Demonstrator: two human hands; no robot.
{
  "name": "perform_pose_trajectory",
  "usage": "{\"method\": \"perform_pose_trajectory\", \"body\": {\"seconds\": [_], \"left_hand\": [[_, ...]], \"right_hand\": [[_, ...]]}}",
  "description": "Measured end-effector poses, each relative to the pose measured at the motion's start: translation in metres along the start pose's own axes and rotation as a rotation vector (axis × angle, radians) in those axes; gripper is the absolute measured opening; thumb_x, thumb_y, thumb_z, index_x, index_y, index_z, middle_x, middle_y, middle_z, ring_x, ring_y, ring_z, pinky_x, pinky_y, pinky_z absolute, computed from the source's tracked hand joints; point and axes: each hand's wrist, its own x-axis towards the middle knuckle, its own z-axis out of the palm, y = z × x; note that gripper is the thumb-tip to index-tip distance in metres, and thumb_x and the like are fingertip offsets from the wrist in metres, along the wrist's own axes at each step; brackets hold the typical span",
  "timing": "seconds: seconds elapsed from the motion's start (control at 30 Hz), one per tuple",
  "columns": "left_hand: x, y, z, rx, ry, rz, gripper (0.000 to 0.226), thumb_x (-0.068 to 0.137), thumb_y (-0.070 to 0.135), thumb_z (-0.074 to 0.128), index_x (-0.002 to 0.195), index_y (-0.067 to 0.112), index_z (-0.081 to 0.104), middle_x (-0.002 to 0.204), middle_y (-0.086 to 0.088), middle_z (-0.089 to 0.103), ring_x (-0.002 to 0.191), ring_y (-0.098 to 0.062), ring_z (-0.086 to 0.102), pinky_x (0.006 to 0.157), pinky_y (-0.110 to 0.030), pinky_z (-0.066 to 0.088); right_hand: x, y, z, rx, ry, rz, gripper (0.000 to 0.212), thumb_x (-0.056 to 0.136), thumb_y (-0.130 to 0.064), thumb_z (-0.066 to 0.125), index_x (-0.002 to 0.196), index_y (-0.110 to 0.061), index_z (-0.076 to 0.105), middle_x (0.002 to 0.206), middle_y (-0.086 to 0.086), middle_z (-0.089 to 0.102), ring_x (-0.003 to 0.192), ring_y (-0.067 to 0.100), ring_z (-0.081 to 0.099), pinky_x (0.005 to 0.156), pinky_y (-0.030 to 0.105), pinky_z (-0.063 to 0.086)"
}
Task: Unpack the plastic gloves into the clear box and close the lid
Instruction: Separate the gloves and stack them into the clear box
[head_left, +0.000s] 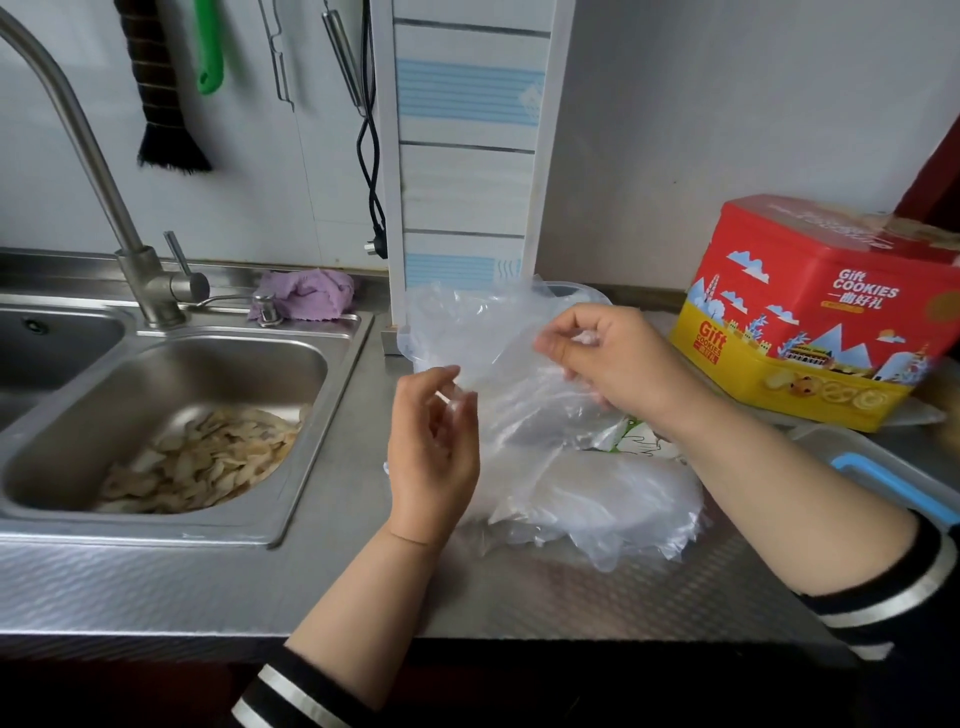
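Observation:
A thin clear plastic glove (478, 332) hangs in the air over the steel counter. My right hand (618, 358) pinches its upper right part between thumb and fingers. My left hand (431, 447) is at its lower left edge, fingertips curled on the film. Below them a loose pile of clear plastic gloves (597, 499) lies on the counter, with a printed green-and-white wrapper (634, 441) partly showing behind it. The clear box with a blue latch (893, 483) sits at the right edge, mostly behind my right forearm; its lid state is hidden.
A steel sink (171, 415) with pale peelings lies to the left, its tap (104, 171) behind it. A purple cloth (306, 293) lies near the tap. A red and yellow cookie tin (821, 317) stands at the back right. A white panel (467, 156) leans on the wall.

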Motion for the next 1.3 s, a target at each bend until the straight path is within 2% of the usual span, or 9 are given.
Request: {"method": "perform_pose_trajectory", "body": {"seconds": [0.23, 0.33, 0.47, 0.6, 0.73, 0.83, 1.0, 1.2, 1.3], "left_hand": [[0.009, -0.005, -0.006, 0.130, 0.314, -0.048, 0.032, 0.090, 0.008, 0.052, 0.118, 0.021, 0.046, 0.107, 0.009, 0.042, 0.065, -0.015, 0.043, 0.062, -0.017, 0.037], [0.007, 0.000, -0.006, 0.181, 0.294, 0.019, 0.030, 0.088, 0.006, 0.051, 0.116, 0.013, 0.047, 0.107, 0.009, 0.041, 0.072, -0.014, 0.042, 0.069, -0.017, 0.037], [0.004, 0.002, -0.006, 0.214, 0.110, 0.116, 0.026, 0.087, 0.009, 0.053, 0.112, 0.014, 0.048, 0.106, 0.001, 0.046, 0.079, -0.020, 0.048, 0.075, -0.019, 0.039], [0.002, 0.002, -0.005, 0.312, -0.098, 0.175, 0.017, 0.087, 0.014, 0.054, 0.104, 0.014, 0.053, 0.102, 0.003, 0.053, 0.086, -0.018, 0.052, 0.076, -0.028, 0.045], [0.001, -0.001, -0.003, 0.404, -0.329, 0.196, 0.016, 0.086, 0.020, 0.058, 0.099, 0.011, 0.062, 0.096, 0.002, 0.059, 0.087, -0.019, 0.053, 0.076, -0.035, 0.045], [-0.002, -0.006, 0.000, 0.441, -0.553, 0.206, 0.026, 0.088, 0.036, 0.061, 0.106, 0.017, 0.064, 0.102, 0.005, 0.060, 0.094, -0.020, 0.055, 0.079, -0.037, 0.046], [-0.008, -0.016, 0.003, 0.557, -0.803, 0.156, 0.051, 0.085, 0.063, 0.049, 0.115, 0.026, 0.065, 0.111, 0.011, 0.062, 0.102, -0.015, 0.053, 0.086, -0.032, 0.044], [-0.011, -0.023, 0.007, 0.520, -0.790, 0.166, 0.029, 0.087, 0.047, 0.053, 0.103, 0.031, 0.071, 0.099, 0.011, 0.066, 0.086, -0.019, 0.056, 0.075, -0.036, 0.050], [-0.010, -0.025, 0.009, 0.460, -0.733, 0.204, 0.017, 0.088, 0.035, 0.059, 0.089, 0.028, 0.074, 0.095, 0.012, 0.067, 0.082, -0.017, 0.057, 0.070, -0.035, 0.051]], "right_hand": [[0.043, -0.020, -0.022, 0.056, 0.141, -0.099, 0.012, 0.093, -0.028, 0.062, 0.085, -0.020, 0.066, 0.059, 0.001, 0.056, 0.036, 0.000, 0.042, 0.037, 0.015, 0.030], [0.074, -0.014, -0.030, 0.184, 0.254, -0.054, 0.016, 0.092, -0.028, 0.063, 0.088, -0.013, 0.069, 0.066, 0.000, 0.060, 0.057, 0.004, 0.058, 0.056, 0.027, 0.044], [0.101, 0.005, -0.026, 0.130, 0.282, 0.055, 0.017, 0.094, -0.028, 0.061, 0.098, -0.012, 0.067, 0.072, -0.005, 0.062, 0.073, 0.013, 0.061, 0.051, 0.021, 0.040], [0.106, 0.027, -0.014, -0.120, 0.233, 0.116, 0.019, 0.094, -0.028, 0.059, 0.101, -0.011, 0.063, 0.066, -0.005, 0.061, 0.058, 0.018, 0.049, 0.041, 0.017, 0.038], [0.104, 0.038, -0.008, -0.541, 0.180, 0.136, 0.027, 0.091, -0.038, 0.059, 0.113, -0.023, 0.055, 0.102, -0.001, 0.066, 0.093, 0.025, 0.062, 0.078, 0.035, 0.053], [0.105, 0.038, -0.009, -0.813, 0.146, 0.032, 0.050, 0.088, -0.042, 0.062, 0.131, -0.024, 0.045, 0.134, 0.003, 0.047, 0.120, 0.029, 0.048, 0.095, 0.041, 0.044], [0.106, 0.040, -0.014, -0.998, 0.115, -0.028, 0.069, 0.081, -0.054, 0.066, 0.138, -0.026, 0.040, 0.141, 0.005, 0.033, 0.130, 0.030, 0.032, 0.105, 0.041, 0.026], [0.077, 0.041, -0.027, -0.239, 0.577, -0.480, 0.033, 0.093, -0.030, 0.059, 0.116, -0.007, 0.057, 0.113, 0.009, 0.057, 0.104, 0.018, 0.055, 0.090, 0.026, 0.045], [0.032, 0.032, -0.022, 0.002, 0.524, -0.611, 0.017, 0.096, -0.025, 0.054, 0.108, -0.013, 0.057, 0.095, -0.004, 0.059, 0.085, 0.007, 0.058, 0.078, 0.019, 0.046]]}}
